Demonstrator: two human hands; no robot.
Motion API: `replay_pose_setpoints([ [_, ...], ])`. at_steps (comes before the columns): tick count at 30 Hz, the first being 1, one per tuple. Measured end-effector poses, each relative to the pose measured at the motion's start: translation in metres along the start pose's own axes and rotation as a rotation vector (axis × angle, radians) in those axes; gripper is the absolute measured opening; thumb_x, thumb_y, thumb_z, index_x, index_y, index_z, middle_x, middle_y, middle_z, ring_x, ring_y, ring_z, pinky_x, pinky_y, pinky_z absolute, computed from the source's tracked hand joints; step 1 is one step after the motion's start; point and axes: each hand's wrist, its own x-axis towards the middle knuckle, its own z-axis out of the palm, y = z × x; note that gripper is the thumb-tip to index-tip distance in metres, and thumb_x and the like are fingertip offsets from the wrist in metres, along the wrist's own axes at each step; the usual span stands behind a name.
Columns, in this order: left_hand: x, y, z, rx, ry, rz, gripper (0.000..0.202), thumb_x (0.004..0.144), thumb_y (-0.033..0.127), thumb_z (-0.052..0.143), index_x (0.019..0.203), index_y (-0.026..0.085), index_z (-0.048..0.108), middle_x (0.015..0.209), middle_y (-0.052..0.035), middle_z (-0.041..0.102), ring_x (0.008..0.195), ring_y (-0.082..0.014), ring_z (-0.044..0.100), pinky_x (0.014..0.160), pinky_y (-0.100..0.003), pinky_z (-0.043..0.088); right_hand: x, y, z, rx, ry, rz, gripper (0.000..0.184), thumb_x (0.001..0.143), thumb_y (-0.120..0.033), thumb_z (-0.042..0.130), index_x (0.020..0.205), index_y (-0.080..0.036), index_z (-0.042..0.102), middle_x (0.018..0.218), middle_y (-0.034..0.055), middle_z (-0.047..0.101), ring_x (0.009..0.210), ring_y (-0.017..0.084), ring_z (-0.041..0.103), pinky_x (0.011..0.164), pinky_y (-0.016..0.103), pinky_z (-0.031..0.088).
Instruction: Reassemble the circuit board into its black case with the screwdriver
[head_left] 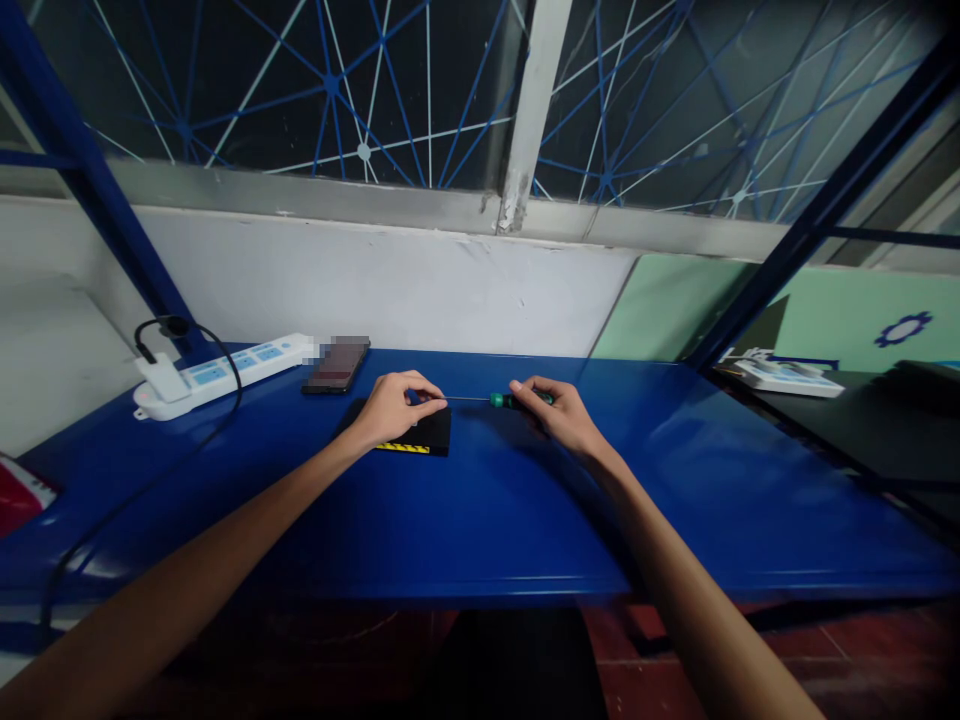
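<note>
Head cam: R hand (555,405) fingers are gripping screwdriver (496,400) hndl, shaft pointing to 9 o'clock; L hand (394,408) fingers are pinching tip end above flat blk box (436,432). Phone (330,380) is lying at L hand's 10 o'clock on table (487,520).

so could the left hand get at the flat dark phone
Likely yes: nothing visible separates the left hand from the flat dark phone, though its grip seems taken by the green-and-black screwdriver.
</note>
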Motion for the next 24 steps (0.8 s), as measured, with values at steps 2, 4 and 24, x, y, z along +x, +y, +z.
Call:
replay_pose_setpoints([
  [2, -0.0001, -0.0012, 0.0003, 0.003, 0.001, 0.008, 0.013, 0.078, 0.03, 0.067, 0.081, 0.02, 0.075, 0.083, -0.0052, 0.07, 0.072, -0.0168, 0.062, 0.059, -0.027, 0.043, -0.0003, -0.0008, 0.0, 0.002, 0.001, 0.001, 0.041, 0.082, -0.056, 0.059, 0.067, -0.019, 0.051, 0.045, -0.0069, 0.041, 0.038, 0.007, 0.036, 0.038, 0.021, 0.026],
  [4, -0.0002, -0.0024, 0.0007, 0.006, 0.007, 0.017, 0.012, 0.078, 0.03, 0.067, 0.081, 0.02, 0.075, 0.083, -0.0049, 0.07, 0.073, -0.0168, 0.062, 0.06, -0.027, 0.043, -0.0004, -0.0015, -0.0004, 0.012, 0.003, 0.007, 0.041, 0.081, -0.057, 0.059, 0.067, -0.019, 0.051, 0.045, -0.007, 0.041, 0.038, 0.007, 0.036, 0.038, 0.021, 0.026],
  [24, 0.0004, -0.0091, 0.0019, -0.021, 0.091, 0.013, 0.015, 0.079, 0.033, 0.067, 0.078, 0.02, 0.075, 0.085, -0.0062, 0.072, 0.079, -0.0189, 0.064, 0.058, -0.028, 0.044, -0.0001, -0.0028, -0.0043, 0.006, 0.066, 0.024, 0.042, 0.08, -0.057, 0.06, 0.064, -0.02, 0.05, 0.044, -0.0058, 0.043, 0.036, 0.008, 0.039, 0.037, 0.022, 0.028],
])
